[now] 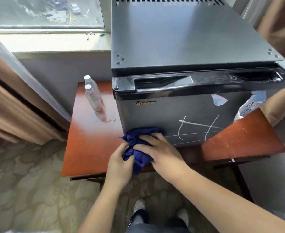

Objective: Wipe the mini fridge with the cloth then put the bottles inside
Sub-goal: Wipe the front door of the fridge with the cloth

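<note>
A grey mini fridge (180, 47) stands on a red-brown table (89, 145) with its door shut; white chalk lines and torn stickers mark the door front. A bunched blue cloth (138, 138) lies against the door's lower left corner. My right hand (162, 150) presses on top of the cloth. My left hand (119, 163) grips the cloth's lower edge from the left. Two clear plastic bottles with white caps (93, 95) stand upright on the table, left of the fridge.
A window sill (54, 42) with small bits on it runs behind the table. Curtains hang at the left and the far right. Patterned carpet (29, 190) covers the floor, and my shoes show below. A second red-brown surface (242, 138) juts out at the right.
</note>
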`<state>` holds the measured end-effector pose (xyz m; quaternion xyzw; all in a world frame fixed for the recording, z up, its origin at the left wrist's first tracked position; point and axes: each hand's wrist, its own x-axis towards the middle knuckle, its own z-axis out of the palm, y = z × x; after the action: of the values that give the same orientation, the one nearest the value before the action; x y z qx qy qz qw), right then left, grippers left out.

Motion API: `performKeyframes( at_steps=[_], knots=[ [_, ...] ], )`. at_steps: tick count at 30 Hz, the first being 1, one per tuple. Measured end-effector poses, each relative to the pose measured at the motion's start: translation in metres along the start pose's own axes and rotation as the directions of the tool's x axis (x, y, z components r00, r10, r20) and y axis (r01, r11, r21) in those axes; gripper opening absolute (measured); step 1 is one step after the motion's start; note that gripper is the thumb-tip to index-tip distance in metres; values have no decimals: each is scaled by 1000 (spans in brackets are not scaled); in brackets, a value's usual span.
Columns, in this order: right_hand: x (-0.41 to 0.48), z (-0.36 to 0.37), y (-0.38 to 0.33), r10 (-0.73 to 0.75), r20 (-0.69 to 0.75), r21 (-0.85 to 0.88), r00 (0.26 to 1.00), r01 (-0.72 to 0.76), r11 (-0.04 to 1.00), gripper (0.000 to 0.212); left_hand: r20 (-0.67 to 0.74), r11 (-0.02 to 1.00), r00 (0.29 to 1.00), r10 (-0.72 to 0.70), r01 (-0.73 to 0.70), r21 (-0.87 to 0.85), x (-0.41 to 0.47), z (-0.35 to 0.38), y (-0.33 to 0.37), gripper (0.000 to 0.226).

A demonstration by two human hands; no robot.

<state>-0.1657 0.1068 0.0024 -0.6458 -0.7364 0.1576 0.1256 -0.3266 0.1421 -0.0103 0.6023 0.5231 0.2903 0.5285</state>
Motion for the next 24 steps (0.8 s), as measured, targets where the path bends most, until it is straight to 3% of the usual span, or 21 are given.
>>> performKeyframes(
  at_steps=[4, 8, 10, 13, 17, 24],
  knots=[
    [-4, -12, -12, 37, -137, 109, 990, -22, 994, 55, -75, 994, 997, -14, 6, -113, -10, -10, 7, 62],
    [-3, -49, -35, -55, -407, 116, 912, 112, 987, 50, -195, 957, 974, 118, -164, -239, -7, -33, 48, 65],
    [-2, -61, -35, -108, -466, 69, 878, 158, 985, 47, -215, 940, 962, 170, -224, -258, -3, -35, 64, 63],
    [-8, -61, -19, -158, -427, -17, 890, 167, 986, 41, -193, 945, 970, 148, -197, -263, -1, -24, 70, 62],
    [-23, -48, 19, -116, -335, -51, 935, 105, 993, 40, -101, 958, 995, 19, -47, -282, 4, 12, 52, 55],
    [-64, -46, 96, 13, -276, -57, 961, -30, 998, 62, 91, 989, 995, -47, 59, -132, 21, 85, 49, 48]
  ],
)
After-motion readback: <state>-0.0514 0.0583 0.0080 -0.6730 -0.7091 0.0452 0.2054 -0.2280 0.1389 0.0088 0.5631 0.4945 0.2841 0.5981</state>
